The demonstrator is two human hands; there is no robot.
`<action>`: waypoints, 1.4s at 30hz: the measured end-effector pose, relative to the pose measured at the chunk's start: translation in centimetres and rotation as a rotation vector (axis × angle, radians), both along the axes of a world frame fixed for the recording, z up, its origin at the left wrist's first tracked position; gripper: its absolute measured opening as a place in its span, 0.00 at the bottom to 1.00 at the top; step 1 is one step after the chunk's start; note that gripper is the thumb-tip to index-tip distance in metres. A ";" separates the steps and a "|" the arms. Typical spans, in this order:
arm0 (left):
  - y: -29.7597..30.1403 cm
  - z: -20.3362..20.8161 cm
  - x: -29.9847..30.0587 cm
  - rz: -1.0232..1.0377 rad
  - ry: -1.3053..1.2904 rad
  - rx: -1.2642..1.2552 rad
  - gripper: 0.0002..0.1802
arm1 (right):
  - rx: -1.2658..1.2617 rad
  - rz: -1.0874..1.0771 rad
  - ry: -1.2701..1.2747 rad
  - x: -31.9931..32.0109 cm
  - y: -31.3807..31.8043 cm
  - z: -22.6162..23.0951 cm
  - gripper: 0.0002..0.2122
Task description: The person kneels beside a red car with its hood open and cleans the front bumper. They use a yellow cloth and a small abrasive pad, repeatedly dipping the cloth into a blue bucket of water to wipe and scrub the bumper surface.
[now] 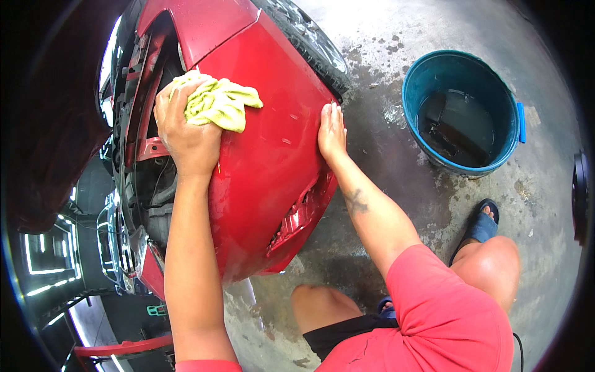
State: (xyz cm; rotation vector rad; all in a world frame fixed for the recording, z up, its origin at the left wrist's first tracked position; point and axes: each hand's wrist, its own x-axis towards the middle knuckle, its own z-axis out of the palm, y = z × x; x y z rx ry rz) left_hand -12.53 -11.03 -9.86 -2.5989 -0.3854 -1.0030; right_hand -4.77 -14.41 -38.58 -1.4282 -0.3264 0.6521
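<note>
A yellow-green cloth (224, 104) is bunched up in my left hand (189, 133), whose fingers wrap round it. Cloth and hand rest on the upper edge of a red car bumper (266, 142), beside the open engine bay (162, 186). Flat against the bumper's right side lies my right hand (333, 130), its fingers stretched out and nothing in it. The red paint looks shiny, with a few pale marks on it. Part of the cloth is hidden under my left fingers.
A blue-green bucket (427, 152) with dark water in it stands on the wet concrete floor (384, 186) to the right. Behind the bumper is a car wheel (310, 43). The dark raised hood (56, 124) fills the left. A red bar-shaped part (133, 347) is at the lower left.
</note>
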 end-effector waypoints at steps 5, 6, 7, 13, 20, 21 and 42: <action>0.0 0.7 -1.6 0.047 0.037 0.014 0.20 | 0.223 0.054 -0.245 -15.4 -8.3 8.3 0.41; -0.1 1.1 -1.5 0.031 0.043 0.033 0.20 | 0.184 0.076 -0.284 -15.1 -8.5 8.5 0.40; -0.1 0.7 -1.5 0.015 0.047 0.038 0.20 | 0.131 0.099 -0.325 -14.4 -8.7 7.8 0.39; -0.3 -0.1 0.2 0.014 -0.007 -0.027 0.21 | -0.094 0.010 0.053 0.2 0.5 -2.0 0.41; 0.3 -0.2 -1.3 0.025 0.011 -0.032 0.21 | 0.020 0.066 -0.228 -10.4 -6.3 6.6 0.41; -0.1 -0.1 -0.1 0.003 -0.006 -0.026 0.21 | -0.052 -0.009 -0.184 -5.8 -3.5 3.8 0.42; 0.4 -0.4 -1.0 -0.022 -0.015 -0.052 0.21 | 0.180 -0.009 -0.187 -1.3 -0.3 8.8 0.38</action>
